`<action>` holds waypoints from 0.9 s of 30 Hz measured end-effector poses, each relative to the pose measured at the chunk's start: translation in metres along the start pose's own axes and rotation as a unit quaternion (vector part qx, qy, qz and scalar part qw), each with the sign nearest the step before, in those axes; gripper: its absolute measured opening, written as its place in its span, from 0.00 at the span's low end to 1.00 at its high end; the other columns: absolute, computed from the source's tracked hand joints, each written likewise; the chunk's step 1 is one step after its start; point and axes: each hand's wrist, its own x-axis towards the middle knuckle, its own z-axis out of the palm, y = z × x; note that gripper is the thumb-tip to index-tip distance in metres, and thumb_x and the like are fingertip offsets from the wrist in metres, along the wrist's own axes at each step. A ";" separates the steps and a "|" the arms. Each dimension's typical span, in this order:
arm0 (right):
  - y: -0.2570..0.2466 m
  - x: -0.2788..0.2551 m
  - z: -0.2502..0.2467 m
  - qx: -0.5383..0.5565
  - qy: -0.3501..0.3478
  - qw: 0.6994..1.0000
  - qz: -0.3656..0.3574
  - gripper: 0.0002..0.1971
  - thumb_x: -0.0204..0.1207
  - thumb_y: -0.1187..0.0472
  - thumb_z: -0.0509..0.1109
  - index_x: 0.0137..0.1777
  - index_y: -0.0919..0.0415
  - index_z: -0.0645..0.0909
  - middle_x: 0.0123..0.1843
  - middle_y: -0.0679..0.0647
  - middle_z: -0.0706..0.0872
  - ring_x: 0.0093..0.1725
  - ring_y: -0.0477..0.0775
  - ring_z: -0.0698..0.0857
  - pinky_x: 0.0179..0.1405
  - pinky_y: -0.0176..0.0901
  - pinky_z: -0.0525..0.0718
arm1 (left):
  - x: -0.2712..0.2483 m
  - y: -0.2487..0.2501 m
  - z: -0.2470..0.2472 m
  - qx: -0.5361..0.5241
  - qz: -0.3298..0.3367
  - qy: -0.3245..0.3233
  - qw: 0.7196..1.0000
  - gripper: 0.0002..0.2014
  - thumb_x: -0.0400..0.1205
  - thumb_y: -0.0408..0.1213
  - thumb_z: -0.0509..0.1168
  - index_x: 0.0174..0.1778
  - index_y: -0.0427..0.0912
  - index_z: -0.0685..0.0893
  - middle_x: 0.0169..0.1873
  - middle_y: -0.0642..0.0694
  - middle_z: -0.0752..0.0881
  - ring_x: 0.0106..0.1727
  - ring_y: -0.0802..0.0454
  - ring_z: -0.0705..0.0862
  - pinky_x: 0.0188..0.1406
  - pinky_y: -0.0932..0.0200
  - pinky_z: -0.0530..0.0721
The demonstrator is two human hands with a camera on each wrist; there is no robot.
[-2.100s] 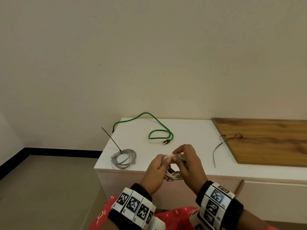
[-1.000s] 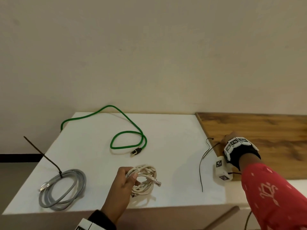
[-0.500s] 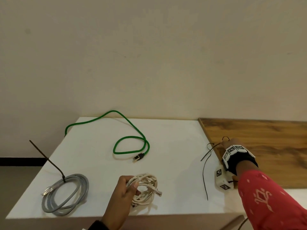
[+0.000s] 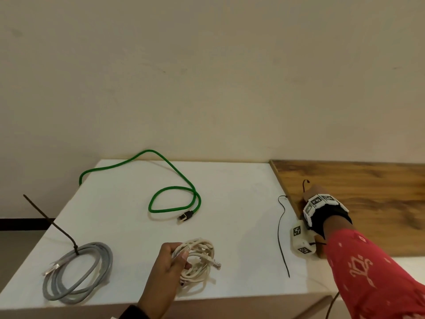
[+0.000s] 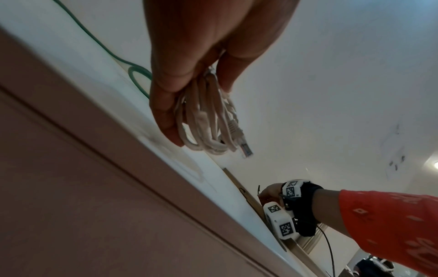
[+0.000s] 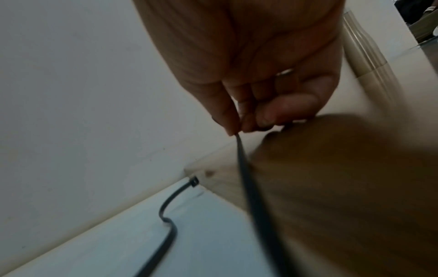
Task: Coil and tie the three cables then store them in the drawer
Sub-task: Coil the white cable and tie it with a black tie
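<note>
left hand: left hand (image 4: 169, 263) near the front edge of the white cabinet top (image 4: 230, 189), fingers and thumb curled round one side of the white cable (image 4: 199, 261), gripping it; the left wrist view shows the loops bunched between thumb and fingers (image 5: 166, 112)
white cable: coiled in several loops, one clear plug (image 5: 316, 149) sticking out to the right; no tie seen on it; coil hangs from the hand just over the top, contact with the surface cannot be told
right hand: right hand (image 4: 311, 192) reached out over the wooden board (image 4: 368, 194), fingertips (image 6: 228, 121) pinched on the end of a black zip tie (image 6: 249, 187)
black zip tie: strap runs down from the pinch across the board edge, blurred in the right wrist view
second zip tie: another black tie (image 4: 281, 236) lies loose on the white top just beside the board's left edge, head end (image 6: 193, 181) near the board corner
grey cable: grey cable (image 4: 76, 272) coiled at the front left of the top, bound by a dark tie (image 4: 50, 221) whose long tail sticks up and to the left
green cable: green cable (image 4: 174, 196) uncoiled, sprawled across the back middle of the top, one loose loop, dark plug end (image 4: 185, 217) facing front, far end drops over the left edge
drawer: not made out in any view
sleeve: red patterned sleeve (image 4: 372, 272) on the right arm
</note>
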 end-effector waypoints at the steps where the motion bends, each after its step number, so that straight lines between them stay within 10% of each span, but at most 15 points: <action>1: 0.002 0.003 -0.002 0.030 0.008 1.000 0.006 0.20 0.76 0.73 0.61 0.21 0.66 0.67 0.24 0.58 0.70 0.29 0.58 0.73 0.27 0.44 0.70 | -0.002 0.002 -0.001 0.002 0.003 -0.002 1.000 0.05 0.83 0.31 0.57 0.44 0.43 0.76 0.35 0.41 0.82 0.37 0.49 0.81 0.35 0.55 0.77; 12: 0.013 -0.091 -0.047 0.302 -0.040 0.938 -0.163 0.09 0.76 0.73 0.65 0.35 0.63 0.76 0.28 0.59 0.82 0.21 0.47 0.82 0.19 0.31 0.81 | -0.042 0.037 -0.002 -0.043 0.011 0.003 0.999 0.04 0.84 0.32 0.56 0.45 0.41 0.74 0.34 0.39 0.79 0.33 0.49 0.77 0.30 0.57 0.75; 27: -0.009 -0.326 -0.009 0.128 -0.045 0.897 -0.422 0.09 0.77 0.59 0.66 0.45 0.58 0.88 0.25 0.40 0.79 0.30 0.27 0.79 0.31 0.23 0.74 | -0.101 0.068 -0.013 -0.039 0.047 0.048 0.997 0.03 0.85 0.33 0.55 0.51 0.38 0.70 0.35 0.45 0.78 0.34 0.54 0.77 0.18 0.73 0.76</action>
